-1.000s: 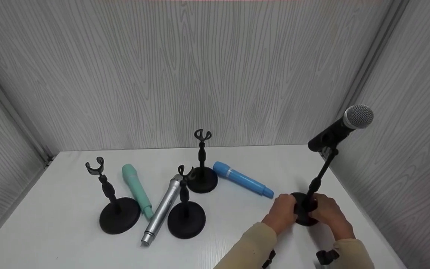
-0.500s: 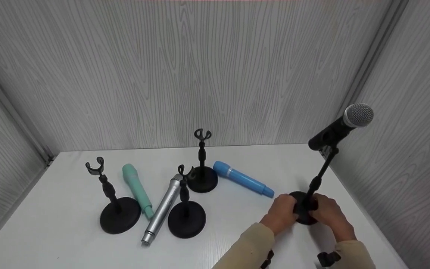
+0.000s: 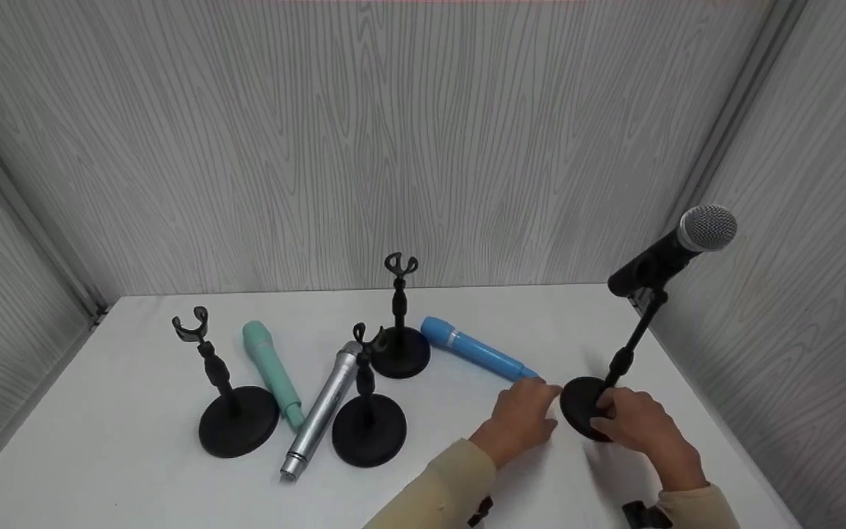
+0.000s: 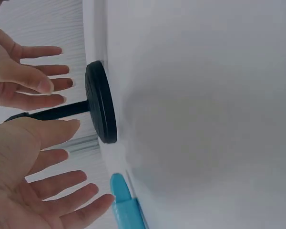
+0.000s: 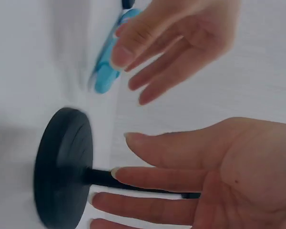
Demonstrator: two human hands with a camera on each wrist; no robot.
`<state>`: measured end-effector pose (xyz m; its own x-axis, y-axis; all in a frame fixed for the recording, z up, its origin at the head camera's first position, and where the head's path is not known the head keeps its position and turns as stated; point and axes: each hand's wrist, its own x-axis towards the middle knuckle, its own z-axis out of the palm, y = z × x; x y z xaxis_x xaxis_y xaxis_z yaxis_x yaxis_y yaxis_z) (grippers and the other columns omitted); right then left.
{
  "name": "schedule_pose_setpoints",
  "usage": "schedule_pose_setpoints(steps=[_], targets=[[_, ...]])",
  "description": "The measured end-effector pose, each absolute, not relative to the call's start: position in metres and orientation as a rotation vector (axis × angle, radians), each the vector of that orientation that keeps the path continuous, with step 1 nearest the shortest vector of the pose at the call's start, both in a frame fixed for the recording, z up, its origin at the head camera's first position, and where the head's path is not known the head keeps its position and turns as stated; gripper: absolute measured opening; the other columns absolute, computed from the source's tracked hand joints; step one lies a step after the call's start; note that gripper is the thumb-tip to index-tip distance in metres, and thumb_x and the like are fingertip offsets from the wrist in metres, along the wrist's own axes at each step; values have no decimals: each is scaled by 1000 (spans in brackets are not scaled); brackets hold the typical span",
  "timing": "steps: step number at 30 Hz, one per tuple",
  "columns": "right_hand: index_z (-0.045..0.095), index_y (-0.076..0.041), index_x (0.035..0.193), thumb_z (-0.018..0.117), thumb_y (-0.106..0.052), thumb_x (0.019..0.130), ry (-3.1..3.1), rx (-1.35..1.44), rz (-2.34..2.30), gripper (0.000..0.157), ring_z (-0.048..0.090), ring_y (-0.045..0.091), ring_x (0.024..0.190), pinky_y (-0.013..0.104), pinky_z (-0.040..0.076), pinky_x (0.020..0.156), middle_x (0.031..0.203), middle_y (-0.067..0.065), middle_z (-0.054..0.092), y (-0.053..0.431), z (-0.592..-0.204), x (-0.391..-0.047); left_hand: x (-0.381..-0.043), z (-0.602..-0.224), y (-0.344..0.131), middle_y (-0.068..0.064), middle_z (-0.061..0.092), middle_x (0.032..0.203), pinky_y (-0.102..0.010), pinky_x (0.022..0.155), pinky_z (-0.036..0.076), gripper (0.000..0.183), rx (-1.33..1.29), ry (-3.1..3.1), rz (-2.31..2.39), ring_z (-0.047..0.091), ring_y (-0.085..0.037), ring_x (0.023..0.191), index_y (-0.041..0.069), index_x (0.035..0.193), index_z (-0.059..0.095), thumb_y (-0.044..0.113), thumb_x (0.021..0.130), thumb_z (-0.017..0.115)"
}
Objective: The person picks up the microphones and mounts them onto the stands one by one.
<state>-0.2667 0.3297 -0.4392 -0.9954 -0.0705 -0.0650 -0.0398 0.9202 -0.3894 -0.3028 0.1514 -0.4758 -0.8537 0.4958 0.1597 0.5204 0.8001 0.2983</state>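
At the right of the table, a black microphone with a silver mesh head [image 3: 708,228] sits tilted in the clip of a black desktop microphone stand [image 3: 579,404]. My left hand [image 3: 517,420] is apart from this stand, to the left of its base, with fingers extended. It overlaps the tail of the blue microphone [image 3: 478,353] in the head view. My right hand [image 3: 640,422] is beside the stand's post, low over the base. Both wrist views show straight, spread fingers on the right hand [image 5: 195,176], holding nothing; the left hand [image 4: 33,186] likewise grips nothing.
Three more black stands, the left one [image 3: 238,422], the front one [image 3: 369,433] and the rear one [image 3: 401,353], have bare clips. A mint-green microphone [image 3: 272,371] and a silver microphone [image 3: 324,411] lie among them. Grey wood-grain panels [image 3: 364,147] enclose the white table [image 3: 136,470].
Both hands have let go of the stand's base. My left hand has moved left, away from it, while the right has shifted only slightly. The stand and its microphone look nearly unmoved.
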Motion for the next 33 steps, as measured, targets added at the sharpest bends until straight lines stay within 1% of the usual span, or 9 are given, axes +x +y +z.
schedule_pose_setpoints(steps=[3,5,9,12,16,20,23,26,33], targets=[[65,1,105,71,-17,82,2993,-161,-676,29,65,24,85,41,52,71,92,12,69,316,-436,-267,-297,-474,133,6,65,120,-33,83,54,42,-817,-2912,-493,60,-12,111,24,125,62,26,85,72],[67,-1,103,72,-16,82,2987,-204,-728,27,65,24,87,41,52,73,93,12,70,308,-436,-269,-293,-472,120,5,65,119,-35,81,54,41,-818,-2914,-485,60,-13,108,24,125,62,25,85,71],[68,-5,102,72,-16,82,2993,-252,-770,23,66,24,89,43,52,77,96,12,70,293,-435,-273,-285,-469,94,1,68,112,-36,77,54,37,-813,-2904,-484,62,-16,100,22,121,65,21,85,71],[68,-7,105,70,-18,84,3005,-257,-760,24,65,24,91,43,52,77,102,13,70,282,-434,-278,-279,-471,76,-1,69,104,-37,69,54,34,-797,-2886,-488,63,-18,94,18,116,68,18,82,72],[66,-7,109,69,-19,85,2992,-240,-780,27,65,27,94,42,53,76,108,16,68,266,-433,-287,-272,-474,53,-3,69,96,-40,60,52,31,-765,-2874,-506,64,-21,88,14,109,70,15,79,73],[66,-5,108,69,-16,85,3005,-307,-812,26,65,31,96,45,53,79,109,18,67,249,-433,-299,-263,-477,32,-4,69,95,-41,56,50,30,-731,-2834,-525,64,-23,87,14,107,70,14,77,73],[67,-4,107,69,-15,84,3024,-354,-819,26,64,34,98,47,52,83,108,19,68,240,-435,-309,-257,-478,17,-4,69,98,-41,56,51,31,-712,-2799,-535,64,-24,88,14,107,70,15,76,73],[67,-4,108,70,-15,83,3038,-343,-802,27,63,36,101,49,51,84,108,19,68,233,-437,-318,-252,-480,4,-5,70,103,-42,59,52,32,-692,-2793,-567,65,-25,90,13,108,70,16,76,73],[66,-6,111,71,-18,82,3083,-257,-692,32,64,32,96,49,52,79,110,17,67,221,-438,-342,-237,-489,-24,-7,68,110,-45,65,53,34,-630,-2759,-704,64,-28,98,10,110,68,14,76,72]])
